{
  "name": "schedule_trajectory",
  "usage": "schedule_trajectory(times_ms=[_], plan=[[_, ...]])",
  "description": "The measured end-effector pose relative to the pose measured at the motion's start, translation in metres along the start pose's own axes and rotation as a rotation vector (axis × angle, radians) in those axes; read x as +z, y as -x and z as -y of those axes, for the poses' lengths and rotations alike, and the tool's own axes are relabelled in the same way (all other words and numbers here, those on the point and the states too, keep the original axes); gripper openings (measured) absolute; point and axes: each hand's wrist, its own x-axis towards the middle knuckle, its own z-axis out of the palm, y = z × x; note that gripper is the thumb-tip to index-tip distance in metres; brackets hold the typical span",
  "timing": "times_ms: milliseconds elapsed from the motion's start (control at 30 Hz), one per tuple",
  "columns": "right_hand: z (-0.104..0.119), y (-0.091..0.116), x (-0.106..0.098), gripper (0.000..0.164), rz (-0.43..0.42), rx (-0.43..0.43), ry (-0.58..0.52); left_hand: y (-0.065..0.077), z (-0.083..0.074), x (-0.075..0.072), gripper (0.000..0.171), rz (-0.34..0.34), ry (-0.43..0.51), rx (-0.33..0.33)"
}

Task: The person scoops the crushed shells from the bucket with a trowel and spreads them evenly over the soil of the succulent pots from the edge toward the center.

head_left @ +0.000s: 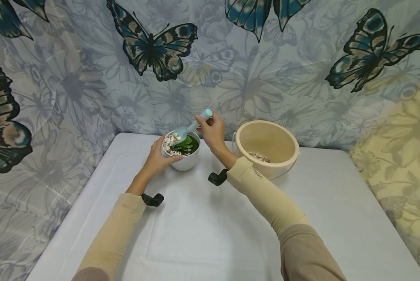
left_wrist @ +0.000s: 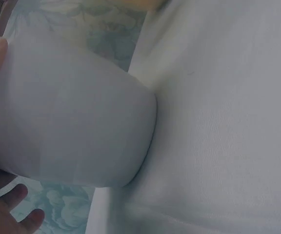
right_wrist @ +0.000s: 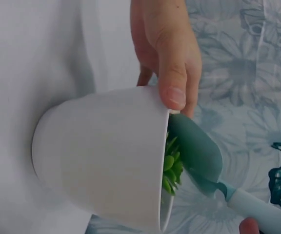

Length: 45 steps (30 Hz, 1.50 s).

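Head view: gripping the white plant pot (head_left: 184,164), at the table's (head_left: 195,234) far side left of centre, with the left hand (head_left: 156,159), thumb and fingers spread wide around its left side, probably to brace it against tipping. Holding the pale blue trowel (head_left: 199,122) by its handle in the closed fingers of the right hand (head_left: 214,133), blade slanted down at the white pebbles (head_left: 172,139), likely to clear the green succulent (head_left: 186,146). Near on the right, seemingly for easy reach: cream bucket (head_left: 295,151) with pebbles inside.
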Motion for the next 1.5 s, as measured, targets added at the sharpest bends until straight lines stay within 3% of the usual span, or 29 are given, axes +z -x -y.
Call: schedule_trajectory(times_ms=[133,467,800,967,1133,1500], plan=[[0.000,0.000,-0.002,0.037,0.019,0.008,0.005,-0.001,0.000,-0.001,0.114,0.020,0.021,-0.027],[-0.001,0.002,0.001,0.031,-0.018,-0.068,0.031,0.005,-0.006,0.005,0.113,-0.040,0.041,-0.019],[-0.001,0.003,-0.002,0.033,0.040,-0.026,0.057,0.000,-0.002,-0.002,0.114,0.031,0.034,-0.023],[-0.002,0.003,-0.002,0.035,0.042,-0.046,0.061,0.002,-0.001,0.005,0.113,-0.031,0.073,-0.010],[0.000,0.002,0.000,0.035,0.024,-0.066,0.066,0.004,-0.003,0.009,0.115,-0.075,0.048,-0.010],[0.000,0.004,0.002,0.026,0.049,-0.093,0.084,0.000,-0.001,-0.001,0.115,0.008,0.055,-0.021]])
